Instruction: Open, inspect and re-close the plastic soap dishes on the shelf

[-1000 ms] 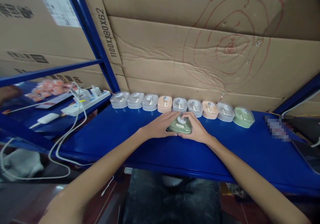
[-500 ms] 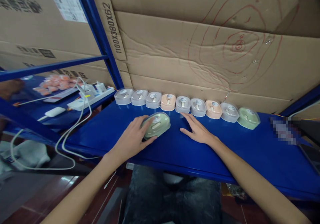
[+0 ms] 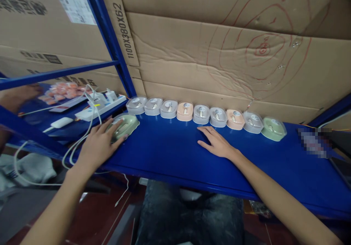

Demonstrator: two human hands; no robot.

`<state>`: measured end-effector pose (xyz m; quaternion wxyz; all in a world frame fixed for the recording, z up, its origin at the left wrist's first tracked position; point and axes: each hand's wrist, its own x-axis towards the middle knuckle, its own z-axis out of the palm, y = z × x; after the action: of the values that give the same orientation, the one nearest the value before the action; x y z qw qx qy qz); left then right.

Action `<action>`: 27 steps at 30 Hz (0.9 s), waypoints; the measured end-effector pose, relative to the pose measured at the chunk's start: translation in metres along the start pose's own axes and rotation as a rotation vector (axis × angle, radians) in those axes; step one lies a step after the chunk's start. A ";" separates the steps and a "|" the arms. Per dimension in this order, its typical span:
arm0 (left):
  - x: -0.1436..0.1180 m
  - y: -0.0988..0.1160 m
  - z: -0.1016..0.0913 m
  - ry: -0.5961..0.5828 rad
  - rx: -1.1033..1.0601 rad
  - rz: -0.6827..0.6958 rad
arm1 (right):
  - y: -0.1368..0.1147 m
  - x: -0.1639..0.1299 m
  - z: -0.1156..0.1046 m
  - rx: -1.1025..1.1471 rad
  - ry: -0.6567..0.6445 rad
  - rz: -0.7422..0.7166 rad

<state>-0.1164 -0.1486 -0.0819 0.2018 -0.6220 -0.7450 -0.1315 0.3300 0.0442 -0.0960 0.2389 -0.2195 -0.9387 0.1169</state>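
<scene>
Green oval case [image 3: 124, 125]: clear lid, beige piece inside.

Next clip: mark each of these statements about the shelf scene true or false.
1. The left hand rests on a green boxed mouse. True.
2. The right hand holds a peach box. False: it lies flat on the blue shelf, holding nothing.
3. The row of boxed mice stands along the cardboard wall. True.
4. The row's right end box is grey. False: the end box is green.
5. A white power strip lies left of the row. True.
</scene>
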 end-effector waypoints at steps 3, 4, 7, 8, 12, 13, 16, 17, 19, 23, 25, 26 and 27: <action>0.006 -0.010 0.003 -0.022 0.049 -0.031 | 0.000 0.000 0.000 0.008 0.003 -0.005; 0.007 -0.012 0.004 -0.027 0.062 -0.040 | 0.000 0.000 0.000 0.008 0.005 -0.006; 0.013 -0.012 0.005 -0.028 0.077 -0.070 | 0.001 0.000 0.001 0.002 0.006 -0.003; 0.014 -0.011 0.005 -0.019 0.076 -0.080 | 0.001 -0.001 0.001 0.000 0.008 -0.001; 0.018 -0.011 0.009 0.010 0.069 -0.079 | -0.003 -0.003 -0.010 -0.051 0.039 -0.005; 0.018 -0.011 0.010 0.015 0.068 -0.074 | -0.003 -0.004 -0.015 -0.079 0.055 -0.011; 0.018 -0.011 0.014 0.043 0.055 -0.076 | -0.002 -0.015 -0.039 -0.195 0.115 0.006; 0.017 -0.010 0.015 0.056 0.047 -0.080 | 0.002 -0.021 -0.049 -0.244 0.139 0.032; 0.016 -0.008 0.015 0.083 0.030 -0.091 | 0.014 -0.039 -0.070 -0.357 0.190 0.110; 0.014 -0.004 0.015 0.102 0.010 -0.103 | 0.059 -0.089 -0.110 -0.618 0.280 0.352; 0.014 -0.003 0.014 0.106 0.006 -0.100 | 0.083 -0.116 -0.124 -0.746 0.280 0.494; 0.014 -0.003 0.014 0.108 0.005 -0.095 | 0.094 -0.128 -0.129 -0.791 0.252 0.552; 0.015 -0.003 0.014 0.112 0.005 -0.088 | 0.103 -0.140 -0.132 -0.820 0.223 0.590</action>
<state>-0.1233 -0.1302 -0.0871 0.2388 -0.5798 -0.7596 -0.1729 0.5431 0.0838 -0.0714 0.1888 -0.5614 -0.7744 -0.2223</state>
